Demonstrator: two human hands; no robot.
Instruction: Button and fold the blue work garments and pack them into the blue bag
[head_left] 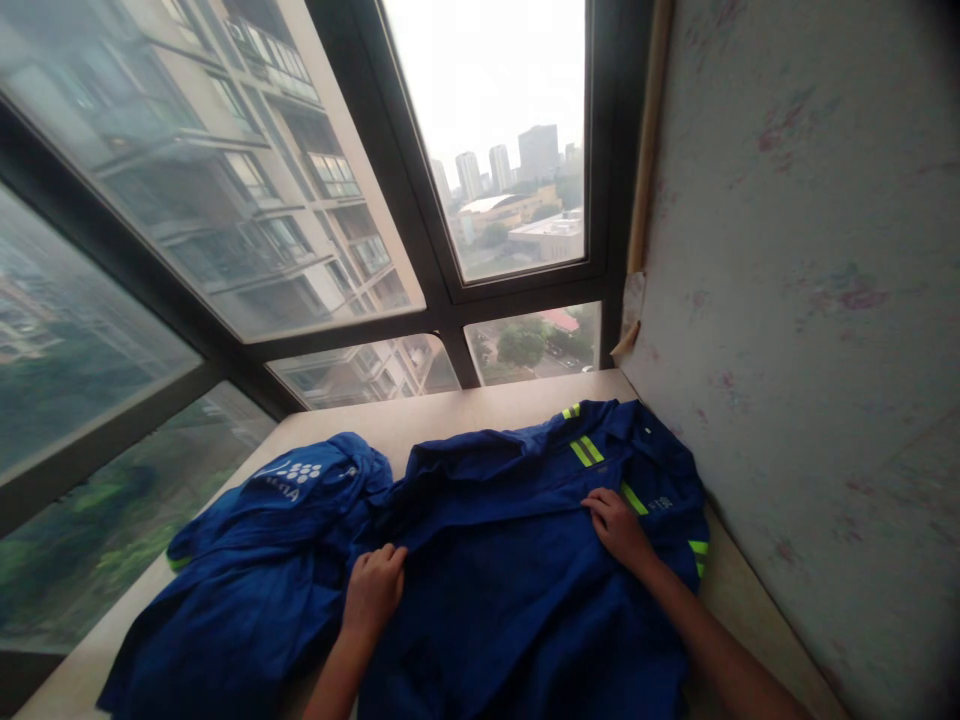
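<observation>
A dark blue work jacket (517,600) with yellow-green reflective strips lies spread over the sill, some of its cloth creased. My left hand (377,590) is closed at the jacket's left edge, fingers curled on the fabric. Farther right, my right hand (616,525) pinches the cloth near the chest, just beside a reflective strip (634,498). Small pale lettering shows on the jacket's right part. Left of it, and touching it, lies a second blue garment (247,590) with a white dotted logo, bunched at the top.
The garments rest on a pale window sill (442,405). Dark window frames (450,318) rise behind and to the left, with buildings and trees outside. A wall with flowered paper (810,330) bounds the right side; its edge trim (628,340) is peeling near the corner.
</observation>
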